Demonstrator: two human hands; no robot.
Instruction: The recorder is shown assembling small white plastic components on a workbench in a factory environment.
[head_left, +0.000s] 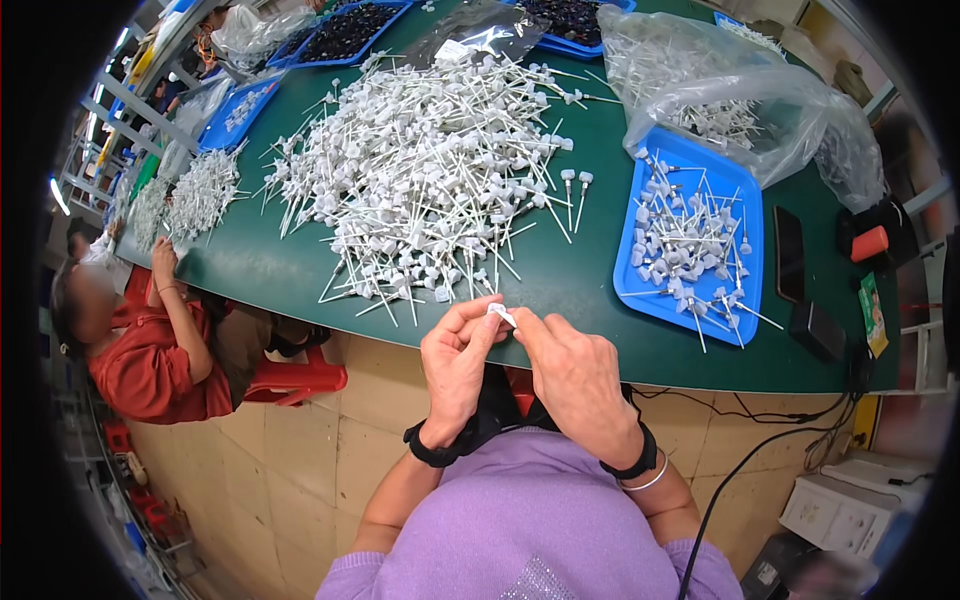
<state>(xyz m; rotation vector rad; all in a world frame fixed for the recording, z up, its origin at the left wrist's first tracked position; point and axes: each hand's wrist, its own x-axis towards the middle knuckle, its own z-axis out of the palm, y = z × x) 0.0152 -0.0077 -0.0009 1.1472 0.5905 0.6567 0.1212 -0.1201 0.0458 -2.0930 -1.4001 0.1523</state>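
Observation:
My left hand [458, 362] and my right hand [575, 375] meet at the table's near edge. Between their fingertips is a small white piece [501, 314], pinched from both sides. Fingers cover most of it, so its full shape is hidden. Just beyond lies a large heap of white-capped pieces with thin stems [430, 160], spread over the green table [560, 265]. To the right of my hands, a blue tray [624, 275] holds more such pieces, some with stems poking over its rim. Two single pieces [577, 190] lie between heap and tray.
Clear plastic bags [700, 85] of similar pieces bulge behind the tray. A phone [789, 253] and a black box [817, 330] lie at the right. Blue trays of dark items [350, 32] stand far back. A person in red [150, 360] sits left by another heap [200, 195]. Cables [740, 480] hang lower right.

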